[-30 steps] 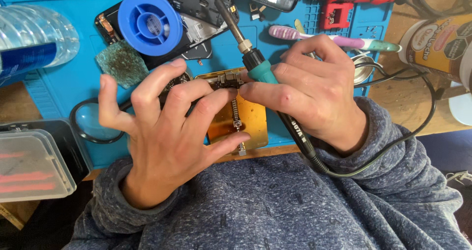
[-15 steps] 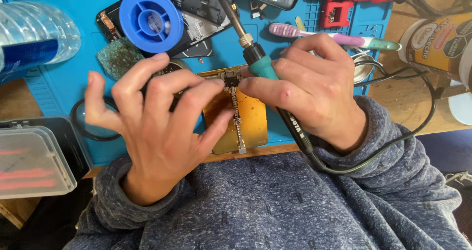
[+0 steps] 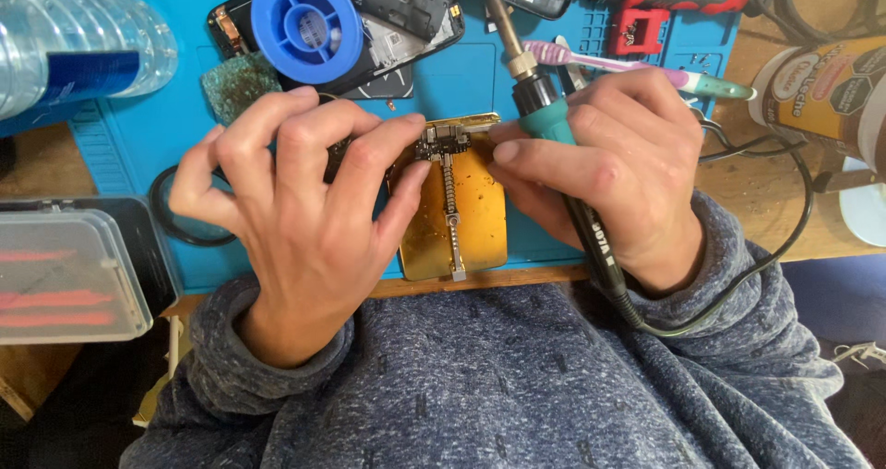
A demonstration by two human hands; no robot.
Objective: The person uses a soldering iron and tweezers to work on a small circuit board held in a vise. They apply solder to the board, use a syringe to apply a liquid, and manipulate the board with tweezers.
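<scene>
A gold metal holder plate (image 3: 475, 220) with a clamp rail down its middle lies at the near edge of the blue work mat (image 3: 148, 127). A small circuit part (image 3: 441, 141) sits clamped at its top. My left hand (image 3: 295, 210) rests on the plate's left side, fingertips touching the small part. My right hand (image 3: 600, 169) grips a soldering iron (image 3: 544, 118) with a teal collar, its tip pointing away from me and its black cable (image 3: 784, 247) looping off to the right.
A blue solder spool (image 3: 305, 21) and an opened phone (image 3: 397, 17) lie at the back of the mat. A plastic bottle (image 3: 74, 44) lies far left, a clear lidded box (image 3: 69, 275) near left. A toothbrush (image 3: 637, 67), red tool (image 3: 655, 7) and jar (image 3: 821, 86) stand right.
My left hand has shifted left and down off the plate, uncovering the clamp rail and small part. My right hand has tilted the soldering iron more upright.
</scene>
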